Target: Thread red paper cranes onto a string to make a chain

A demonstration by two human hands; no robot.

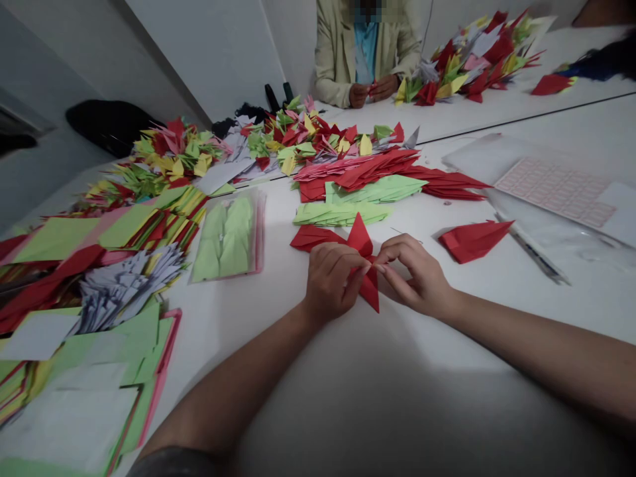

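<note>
A red folded paper piece [360, 236] with several pointed arms is held between my two hands, just above the white table. My left hand [330, 278] pinches it near its centre, fingers curled over its left side. From the right, my right hand [417, 273] pinches the same piece close to the left fingertips. What the fingertips press on is partly hidden. Right of my right hand lies a separate red folded paper [474, 240]. Behind my hands are rows of green folded papers [342, 213] and red folded papers [382, 169].
Heaps of coloured origami pieces [298, 136] line the back, with another heap [472, 59] farther right. Stacks of coloured paper [94, 391] fill the left, beside a packet of green folds [223, 238]. A pen [539, 255] lies right. Across the table sits a person [368, 53] handling something red.
</note>
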